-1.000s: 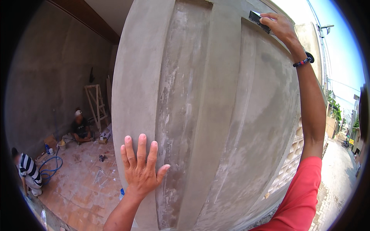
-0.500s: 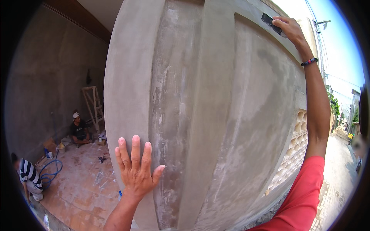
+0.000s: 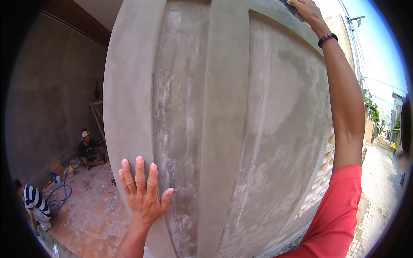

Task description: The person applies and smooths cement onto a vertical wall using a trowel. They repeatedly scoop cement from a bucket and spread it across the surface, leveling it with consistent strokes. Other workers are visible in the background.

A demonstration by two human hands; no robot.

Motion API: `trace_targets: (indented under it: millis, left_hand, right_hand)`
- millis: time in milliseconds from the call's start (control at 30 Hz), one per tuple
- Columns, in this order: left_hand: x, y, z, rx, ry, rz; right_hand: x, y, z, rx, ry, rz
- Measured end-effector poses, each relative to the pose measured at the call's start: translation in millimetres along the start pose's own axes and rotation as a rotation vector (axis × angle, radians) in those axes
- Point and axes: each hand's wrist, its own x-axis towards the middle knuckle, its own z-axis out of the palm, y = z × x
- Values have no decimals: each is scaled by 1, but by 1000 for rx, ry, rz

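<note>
My left hand (image 3: 145,198) lies flat with fingers spread on the pale grey edge of a plastered wall (image 3: 226,129). At the upper right my right arm stretches up, and my right hand (image 3: 309,13) grips a dark flat rectangular tool (image 3: 293,10). It is held against the wall's top band, above a recessed panel (image 3: 286,99). The tool is partly cut off by the view's upper edge, and its exact kind cannot be made out. A beaded bracelet (image 3: 328,39) circles my right wrist. The panel's plaster has darker and paler patches.
Left of the wall, one person (image 3: 88,149) sits on a reddish floor (image 3: 90,215); another in a striped shirt (image 3: 34,200) crouches nearer. A blue hose (image 3: 64,193) lies coiled near a bucket (image 3: 69,171). Pale vent blocks (image 3: 320,174) and a paved lane (image 3: 376,180) are at right.
My right hand and the tool have shifted up and left in the picture, towards its top edge. The left hand stays flat on the wall. The view itself has shifted slightly.
</note>
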Motion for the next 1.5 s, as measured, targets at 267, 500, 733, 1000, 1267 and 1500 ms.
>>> trace_targets:
  millis: [267, 500, 733, 1000, 1267, 1500]
  left_hand:
    - [1, 2, -2, 6, -4, -12]
    - [3, 2, 0, 4, 14, 1]
    - [2, 2, -1, 4, 6, -21]
    - [3, 3, -2, -4, 23, 4]
    - [1, -2, -4, 16, 0, 13]
    - [2, 1, -2, 7, 3, 8]
  right_hand:
    - [-44, 17, -3, -643, 9, -63]
    - [-12, 0, -21, -377, 157, 214]
    - [-22, 0, 17, -885, 61, -120]
    - [-33, -6, -23, -535, 77, 119]
    - [-57, -72, 32, -50, 25, -138]
    - [-42, -11, -18, -589, -78, -6]
